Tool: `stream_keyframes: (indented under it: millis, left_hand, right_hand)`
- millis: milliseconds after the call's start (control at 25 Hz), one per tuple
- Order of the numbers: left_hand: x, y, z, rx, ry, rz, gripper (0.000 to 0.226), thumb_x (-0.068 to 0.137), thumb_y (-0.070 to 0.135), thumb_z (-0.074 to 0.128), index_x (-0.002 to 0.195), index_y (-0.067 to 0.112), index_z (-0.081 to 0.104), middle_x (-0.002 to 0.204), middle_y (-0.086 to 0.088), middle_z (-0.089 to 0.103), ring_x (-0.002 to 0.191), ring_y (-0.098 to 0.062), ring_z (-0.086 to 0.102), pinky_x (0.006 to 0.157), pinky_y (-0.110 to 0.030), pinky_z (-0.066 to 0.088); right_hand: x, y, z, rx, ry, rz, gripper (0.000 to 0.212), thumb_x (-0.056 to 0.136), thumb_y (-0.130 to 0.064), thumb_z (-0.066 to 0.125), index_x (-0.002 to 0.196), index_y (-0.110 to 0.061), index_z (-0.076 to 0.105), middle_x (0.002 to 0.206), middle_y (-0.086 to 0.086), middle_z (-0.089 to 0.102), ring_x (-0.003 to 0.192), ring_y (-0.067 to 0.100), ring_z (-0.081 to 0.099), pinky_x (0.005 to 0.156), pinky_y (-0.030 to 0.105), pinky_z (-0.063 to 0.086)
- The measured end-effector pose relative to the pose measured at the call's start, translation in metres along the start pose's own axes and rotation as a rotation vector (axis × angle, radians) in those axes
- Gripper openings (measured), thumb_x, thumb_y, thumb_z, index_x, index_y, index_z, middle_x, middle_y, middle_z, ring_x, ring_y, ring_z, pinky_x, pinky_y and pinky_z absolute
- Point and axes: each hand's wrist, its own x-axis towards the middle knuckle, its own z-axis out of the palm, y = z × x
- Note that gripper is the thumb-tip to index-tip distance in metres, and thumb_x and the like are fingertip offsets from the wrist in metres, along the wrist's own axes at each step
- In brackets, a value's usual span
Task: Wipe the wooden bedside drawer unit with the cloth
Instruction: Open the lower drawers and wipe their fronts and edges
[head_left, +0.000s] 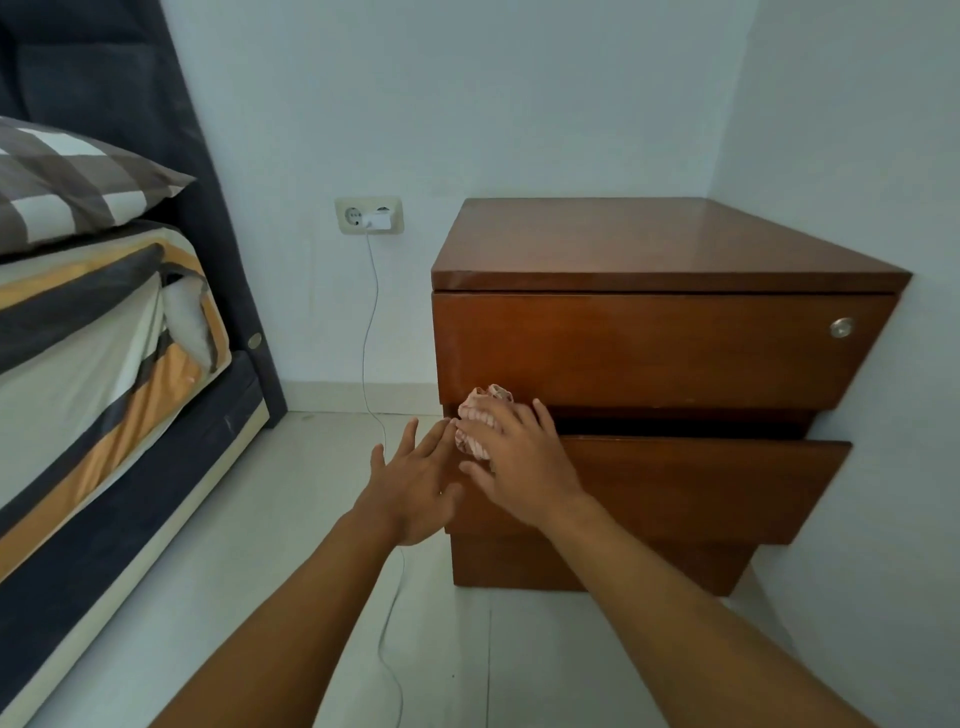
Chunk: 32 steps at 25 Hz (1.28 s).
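head view: the right hand (519, 457) lies on the cloth (478, 413). its grip is apart, with the fingers spread and nearly straight over the fabric and the thumb stretched out to the left, so it presses the cloth rather than clutching it. the cloth is a small, pale pink, bunched wad. it sits against the front of the wooden drawer unit (665, 249) at the unit's left edge, where the bottom of the top drawer (649, 348) meets the dark gap above the middle drawer (701, 488). part of the cloth pokes out above and to the left of the fingertips.

the left hand (415, 483) is just beside the right, lower and to the left, and holds nothing. its grip is also apart, with the fingers straight and fanned toward the unit's left front corner. i cannot tell whether its fingertips touch the wood or the cloth.

the middle drawer stands out further than the top one, leaving a shadowed slot between them. a third, lower front is set back beneath it. a round metal lock (841, 328) sits near the right end of the top drawer. the unit's top is bare and glossy, and the unit stands on the pale tiled floor (291, 519) in the corner of the room.

on the wall to the left is a double socket (353, 214) with a white charger (378, 221) plugged in. its thin cable (370, 332) drops to the floor and runs on past the left hand. further left is the bed (104, 364) with a striped sheet, a checked pillow (67, 176) and a dark headboard (104, 83).
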Motion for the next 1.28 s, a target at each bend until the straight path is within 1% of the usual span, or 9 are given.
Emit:
stream_keyframes:
  millis: [40,80,160,240,360,520,880,1120,1280]
  left_hand:
    - [0.0,0.0,0.002,-0.003,0.002,0.002,0.068,0.103,0.057,0.021,0.16,0.035,-0.011,0.169,0.01,-0.012,0.156,-0.028,-0.015,0.12,-0.063,-0.003]
    - [0.0,-0.001,0.004,-0.014,0.004,0.004,0.068,0.102,0.059,0.017,0.159,0.035,-0.011,0.168,0.011,-0.013,0.156,-0.027,-0.016,0.12,-0.063,-0.004]
    - [-0.001,0.001,0.008,-0.075,0.014,-0.004,0.07,0.097,0.061,0.006,0.16,0.035,-0.009,0.169,0.011,-0.011,0.156,-0.026,-0.015,0.121,-0.063,-0.002]
    - [0.0,0.003,0.01,-0.175,0.055,-0.035,0.077,0.089,0.067,-0.002,0.161,0.038,-0.005,0.169,0.013,-0.007,0.156,-0.024,-0.013,0.122,-0.064,-0.002]
    - [0.001,0.008,0.01,-0.139,0.093,-0.074,0.094,0.077,0.082,-0.013,0.161,0.04,-0.003,0.169,0.013,-0.004,0.157,-0.025,-0.011,0.118,-0.066,-0.007]
    - [0.001,0.018,0.006,0.031,0.088,-0.15,0.107,0.069,0.087,-0.019,0.161,0.035,-0.004,0.17,0.009,-0.002,0.157,-0.028,-0.01,0.117,-0.069,-0.009]
    - [0.003,0.027,0.011,0.078,0.102,-0.232,0.11,0.068,0.091,-0.017,0.161,0.034,-0.005,0.171,0.006,0.002,0.157,-0.032,-0.003,0.118,-0.073,-0.003]
    - [0.005,0.028,0.015,0.102,0.106,-0.242,0.11,0.069,0.091,-0.017,0.161,0.032,-0.007,0.171,0.005,0.002,0.157,-0.032,0.001,0.117,-0.073,-0.002]
    - [0.004,0.029,0.017,0.087,0.107,-0.258,0.112,0.067,0.091,-0.017,0.161,0.031,-0.007,0.171,0.004,0.002,0.157,-0.033,0.004,0.117,-0.073,0.002]
  right_hand:
    - [-0.007,0.002,0.012,-0.043,-0.011,0.004,0.059,0.101,-0.054,0.049,0.156,-0.032,0.042,0.164,0.0,0.039,0.152,0.029,0.033,0.128,0.056,0.015]
    - [-0.011,0.003,0.021,-0.064,-0.009,0.005,0.064,0.102,-0.056,0.044,0.159,-0.031,0.035,0.166,0.0,0.036,0.155,0.03,0.028,0.128,0.057,0.013]
    - [-0.012,0.005,0.027,-0.065,-0.019,0.006,0.068,0.103,-0.055,0.04,0.163,-0.028,0.025,0.168,0.001,0.032,0.157,0.031,0.024,0.128,0.054,0.018]
    - [-0.01,0.005,0.028,-0.071,-0.013,0.014,0.065,0.106,-0.052,0.036,0.164,-0.025,0.023,0.17,0.002,0.028,0.158,0.03,0.02,0.128,0.052,0.02]
    - [-0.015,0.005,0.033,-0.066,-0.02,0.015,0.06,0.109,-0.047,0.032,0.164,-0.025,0.024,0.171,0.002,0.025,0.158,0.03,0.02,0.128,0.052,0.019]
    - [-0.027,0.022,0.024,-0.092,0.006,0.049,0.056,0.109,-0.045,0.032,0.162,-0.026,0.029,0.169,0.002,0.03,0.157,0.029,0.025,0.128,0.052,0.02]
    - [-0.106,0.167,-0.029,-0.178,0.084,0.275,0.054,0.107,-0.043,0.033,0.158,-0.029,0.033,0.165,-0.001,0.036,0.155,0.023,0.028,0.123,0.054,0.025]
    - [-0.148,0.25,-0.059,-0.418,0.139,0.431,0.054,0.101,-0.033,0.036,0.15,-0.013,0.049,0.154,0.014,0.05,0.146,0.04,0.04,0.115,0.062,0.03]
    - [-0.159,0.274,-0.069,-0.545,0.097,0.418,0.058,0.095,-0.019,0.036,0.15,-0.002,0.047,0.15,0.024,0.052,0.145,0.046,0.039,0.117,0.062,0.027]
